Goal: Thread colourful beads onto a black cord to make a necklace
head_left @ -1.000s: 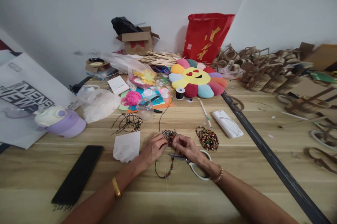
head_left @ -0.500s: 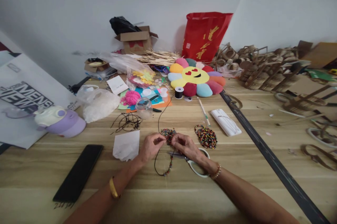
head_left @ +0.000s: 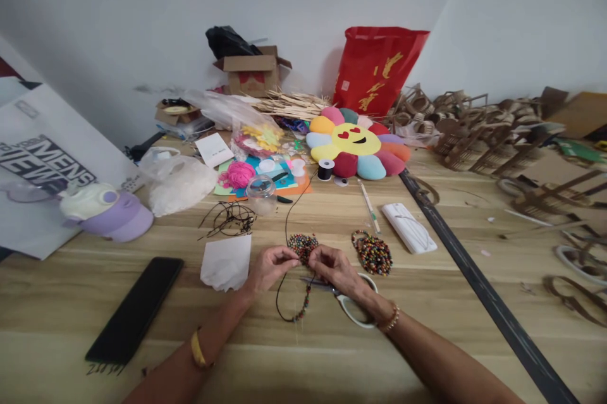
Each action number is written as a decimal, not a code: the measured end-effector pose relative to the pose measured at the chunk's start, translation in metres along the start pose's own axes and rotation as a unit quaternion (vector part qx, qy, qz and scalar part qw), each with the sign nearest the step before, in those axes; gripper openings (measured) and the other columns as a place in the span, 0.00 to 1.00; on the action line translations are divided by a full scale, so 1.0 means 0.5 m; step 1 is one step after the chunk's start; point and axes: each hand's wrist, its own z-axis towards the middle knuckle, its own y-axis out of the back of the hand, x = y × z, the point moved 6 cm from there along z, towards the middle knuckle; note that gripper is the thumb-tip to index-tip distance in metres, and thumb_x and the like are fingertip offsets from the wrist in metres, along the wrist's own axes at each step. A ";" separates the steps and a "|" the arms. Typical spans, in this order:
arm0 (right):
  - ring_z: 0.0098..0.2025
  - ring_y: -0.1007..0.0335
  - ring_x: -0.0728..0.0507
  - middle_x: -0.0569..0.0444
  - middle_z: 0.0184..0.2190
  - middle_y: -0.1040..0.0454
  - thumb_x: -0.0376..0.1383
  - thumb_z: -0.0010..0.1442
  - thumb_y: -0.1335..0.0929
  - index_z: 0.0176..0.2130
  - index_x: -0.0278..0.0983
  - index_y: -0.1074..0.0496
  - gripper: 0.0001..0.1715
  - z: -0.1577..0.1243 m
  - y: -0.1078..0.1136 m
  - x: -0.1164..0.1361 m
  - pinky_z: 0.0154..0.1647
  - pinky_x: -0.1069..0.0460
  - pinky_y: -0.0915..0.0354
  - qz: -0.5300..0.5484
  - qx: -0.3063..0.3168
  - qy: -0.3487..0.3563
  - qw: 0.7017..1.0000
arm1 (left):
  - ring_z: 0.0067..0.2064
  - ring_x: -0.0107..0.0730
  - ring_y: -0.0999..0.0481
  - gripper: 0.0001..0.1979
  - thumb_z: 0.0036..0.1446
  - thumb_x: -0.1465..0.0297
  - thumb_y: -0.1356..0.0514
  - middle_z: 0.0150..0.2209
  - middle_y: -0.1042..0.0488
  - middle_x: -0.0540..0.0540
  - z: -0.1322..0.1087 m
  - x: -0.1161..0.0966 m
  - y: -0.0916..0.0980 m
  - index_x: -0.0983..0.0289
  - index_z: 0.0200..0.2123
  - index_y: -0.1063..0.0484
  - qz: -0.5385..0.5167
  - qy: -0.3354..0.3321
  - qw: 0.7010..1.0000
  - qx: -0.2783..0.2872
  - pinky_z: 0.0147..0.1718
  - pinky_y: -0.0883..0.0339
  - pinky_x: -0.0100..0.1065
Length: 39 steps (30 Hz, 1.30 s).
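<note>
Wooden table point(head_left: 427, 328), far side cluttered. Flower cushion point(head_left: 353, 148) at far side, well apart from hands. Black phone point(head_left: 135, 309) lies at near left. Left hand point(head_left: 268, 268) and right hand point(head_left: 336, 268) meet at table middle, both pinched narrow on beaded piece point(head_left: 303, 244), which rests on table between fingertips. Scissors point(head_left: 353, 309) under right wrist. Second beaded piece point(head_left: 374, 252) just beside right hand. Black cord point(head_left: 289, 214) runs from beaded piece toward spool point(head_left: 325, 169).

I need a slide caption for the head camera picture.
Left hand and right hand pinch a beaded piece strung on black cord over a wooden table; scissors lie under the right hand.
</note>
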 end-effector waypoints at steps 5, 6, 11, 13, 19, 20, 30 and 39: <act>0.21 0.48 0.53 0.61 0.20 0.39 0.51 0.55 0.32 0.29 0.34 0.34 0.22 -0.001 0.001 -0.010 0.21 0.57 0.50 -0.033 0.009 0.008 0.999 | 0.30 0.32 0.23 0.11 0.43 0.66 0.32 0.27 0.21 0.54 0.000 0.012 -0.006 0.67 0.28 0.25 -0.056 0.024 0.998 0.035 0.32 0.30 0.31; 0.21 0.48 0.53 0.60 0.20 0.39 0.50 0.55 0.32 0.29 0.34 0.33 0.21 -0.001 0.001 -0.011 0.21 0.57 0.50 -0.047 0.010 0.011 0.999 | 0.30 0.32 0.23 0.11 0.42 0.66 0.32 0.27 0.21 0.54 0.000 0.013 -0.008 0.68 0.28 0.25 -0.067 0.028 0.997 0.041 0.32 0.31 0.30; 0.25 0.44 0.51 0.57 0.23 0.35 0.45 0.57 0.33 0.30 0.33 0.31 0.17 -0.006 -0.003 -0.010 0.25 0.56 0.47 -0.111 0.018 0.028 0.993 | 0.28 0.29 0.25 0.12 0.41 0.67 0.31 0.25 0.22 0.52 -0.001 0.013 -0.014 0.68 0.28 0.26 -0.083 0.048 0.994 0.053 0.30 0.33 0.28; 0.25 0.43 0.51 0.57 0.23 0.35 0.44 0.57 0.33 0.30 0.33 0.31 0.16 -0.007 -0.004 -0.009 0.25 0.56 0.47 -0.120 0.018 0.025 0.992 | 0.28 0.28 0.26 0.12 0.41 0.66 0.31 0.25 0.23 0.52 -0.002 0.012 -0.013 0.68 0.28 0.26 -0.077 0.053 0.994 0.058 0.29 0.34 0.28; 0.25 0.44 0.51 0.58 0.23 0.35 0.43 0.57 0.33 0.29 0.33 0.32 0.15 -0.009 -0.009 -0.002 0.25 0.56 0.47 -0.114 0.022 0.028 0.993 | 0.27 0.27 0.28 0.12 0.41 0.66 0.32 0.25 0.24 0.52 -0.002 0.009 -0.011 0.68 0.28 0.26 -0.061 0.044 0.995 0.067 0.28 0.36 0.28; 0.25 0.44 0.51 0.58 0.22 0.36 0.43 0.58 0.33 0.29 0.33 0.32 0.14 -0.009 -0.009 -0.001 0.25 0.56 0.47 -0.113 0.022 0.028 0.993 | 0.27 0.27 0.28 0.12 0.42 0.67 0.32 0.25 0.25 0.52 -0.002 0.010 -0.011 0.68 0.28 0.26 -0.061 0.044 0.995 0.068 0.28 0.36 0.28; 0.25 0.44 0.51 0.57 0.23 0.36 0.44 0.59 0.33 0.29 0.33 0.33 0.16 -0.009 -0.009 -0.005 0.26 0.56 0.47 -0.136 0.036 0.020 0.990 | 0.29 0.27 0.28 0.12 0.41 0.67 0.31 0.26 0.24 0.53 -0.004 0.016 -0.011 0.68 0.28 0.26 -0.073 0.052 0.993 0.078 0.30 0.36 0.28; 0.24 0.45 0.51 0.58 0.23 0.37 0.44 0.59 0.34 0.29 0.33 0.33 0.16 -0.009 -0.013 -0.007 0.25 0.56 0.48 -0.132 0.037 0.018 0.990 | 0.29 0.28 0.28 0.12 0.43 0.67 0.32 0.26 0.25 0.52 -0.004 0.018 -0.012 0.69 0.29 0.26 -0.065 0.042 0.993 0.084 0.31 0.36 0.28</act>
